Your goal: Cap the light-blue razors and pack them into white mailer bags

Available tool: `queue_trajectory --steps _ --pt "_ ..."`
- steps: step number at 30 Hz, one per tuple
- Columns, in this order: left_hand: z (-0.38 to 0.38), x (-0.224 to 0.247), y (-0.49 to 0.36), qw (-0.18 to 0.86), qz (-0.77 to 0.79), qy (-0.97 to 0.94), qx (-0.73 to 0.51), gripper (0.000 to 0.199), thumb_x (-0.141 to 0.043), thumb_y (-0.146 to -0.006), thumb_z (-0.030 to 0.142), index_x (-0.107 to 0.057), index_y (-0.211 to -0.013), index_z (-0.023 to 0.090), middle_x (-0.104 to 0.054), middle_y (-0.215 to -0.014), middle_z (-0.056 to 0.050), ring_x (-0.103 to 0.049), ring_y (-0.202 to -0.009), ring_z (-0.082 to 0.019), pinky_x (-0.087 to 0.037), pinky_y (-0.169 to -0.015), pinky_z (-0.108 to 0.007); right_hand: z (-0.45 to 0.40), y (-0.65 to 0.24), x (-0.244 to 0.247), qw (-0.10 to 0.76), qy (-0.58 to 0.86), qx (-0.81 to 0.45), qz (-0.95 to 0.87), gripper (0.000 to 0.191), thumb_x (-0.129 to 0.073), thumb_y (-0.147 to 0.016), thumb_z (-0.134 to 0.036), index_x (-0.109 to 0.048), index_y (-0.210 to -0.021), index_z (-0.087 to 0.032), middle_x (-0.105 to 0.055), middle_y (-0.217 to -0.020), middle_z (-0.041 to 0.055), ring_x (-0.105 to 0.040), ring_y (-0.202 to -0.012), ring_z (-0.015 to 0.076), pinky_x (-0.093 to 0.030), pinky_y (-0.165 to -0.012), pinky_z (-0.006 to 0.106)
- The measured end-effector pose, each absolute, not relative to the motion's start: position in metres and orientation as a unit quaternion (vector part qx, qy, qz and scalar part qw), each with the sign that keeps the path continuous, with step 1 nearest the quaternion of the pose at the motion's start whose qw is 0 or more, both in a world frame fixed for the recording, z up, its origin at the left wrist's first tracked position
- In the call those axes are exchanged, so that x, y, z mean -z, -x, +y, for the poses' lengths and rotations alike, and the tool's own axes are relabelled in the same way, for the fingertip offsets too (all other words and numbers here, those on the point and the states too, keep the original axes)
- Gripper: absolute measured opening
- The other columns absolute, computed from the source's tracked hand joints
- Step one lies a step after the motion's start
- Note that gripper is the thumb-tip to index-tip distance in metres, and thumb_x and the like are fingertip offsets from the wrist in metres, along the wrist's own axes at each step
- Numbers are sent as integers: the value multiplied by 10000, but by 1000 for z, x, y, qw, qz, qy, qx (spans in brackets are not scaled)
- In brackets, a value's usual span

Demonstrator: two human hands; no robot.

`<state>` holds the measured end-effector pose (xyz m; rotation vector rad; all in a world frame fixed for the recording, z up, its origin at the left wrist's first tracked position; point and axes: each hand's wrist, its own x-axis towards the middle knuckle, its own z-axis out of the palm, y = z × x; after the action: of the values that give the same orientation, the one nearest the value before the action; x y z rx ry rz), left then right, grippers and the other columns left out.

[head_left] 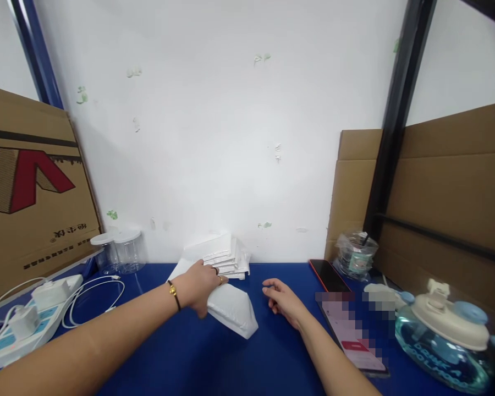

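Note:
My left hand [204,283], with rings and a dark bracelet at the wrist, grips a white wrapped packet [233,311] from above. One end of the packet sticks out toward the right, above or on the blue table; its middle is hidden under my fingers. Just behind it, against the wall, lies a pile of similar flat white packets [226,256]. My right hand [282,300] is a little to the right of the held packet, not touching it. Its fingers are loosely bent and apart, with nothing in them.
On the blue table [181,357], a power strip [53,316] with white cables and clear lidded jars [127,253] stand left. To the right are a phone [328,275], a second screen [355,335], a bagged cup [357,256] and a water bottle [443,341]. Cardboard [454,209] flanks the table.

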<state>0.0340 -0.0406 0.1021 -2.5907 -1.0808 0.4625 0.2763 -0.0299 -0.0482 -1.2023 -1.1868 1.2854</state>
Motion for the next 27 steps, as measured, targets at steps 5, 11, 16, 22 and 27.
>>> queue_trajectory --steps 5,11,16,22,27 --pt "-43 -125 -55 189 -386 870 -243 853 -827 -353 372 -548 -1150 254 -642 -981 -108 -579 -912 -291 -383 -828 -414 -27 -287 45 520 516 -468 -495 307 -573 -747 -475 -612 -865 -194 -575 -786 13 -533 -681 136 -393 -535 218" --pt "-52 -144 -53 191 -401 860 -251 840 -829 -366 365 -552 -1154 263 -648 -979 -101 -578 -922 -282 -378 -823 -397 -30 -283 45 494 512 -449 -540 434 -512 -768 -569 -649 -939 -195 -649 -943 59 -556 -956 233 -417 -793 315" --pt "-52 -153 -39 201 -414 848 -262 943 -836 -336 322 -508 -1220 272 -632 -1029 -110 -562 -944 -279 -373 -819 -381 -31 -280 49 485 518 -395 -583 452 -490 -774 -578 -674 -914 -190 -674 -935 55 -568 -924 248 -400 -820 335" --pt "-46 -165 -13 211 -427 848 -234 1005 -838 -261 209 -516 -1212 259 -627 -998 -94 -542 -930 -277 -355 -823 -368 -28 -282 53 471 524 -407 -582 483 -459 -789 -594 -663 -950 -186 -670 -958 62 -571 -924 242 -406 -800 325" --pt "-39 -169 26 152 -467 856 -159 1015 -819 -218 95 -547 -1179 281 -618 -1033 -97 -535 -952 -307 -324 -882 -407 -33 -289 37 433 537 -380 -617 471 -439 -810 -581 -644 -963 -185 -658 -954 66 -573 -917 232 -413 -787 318"
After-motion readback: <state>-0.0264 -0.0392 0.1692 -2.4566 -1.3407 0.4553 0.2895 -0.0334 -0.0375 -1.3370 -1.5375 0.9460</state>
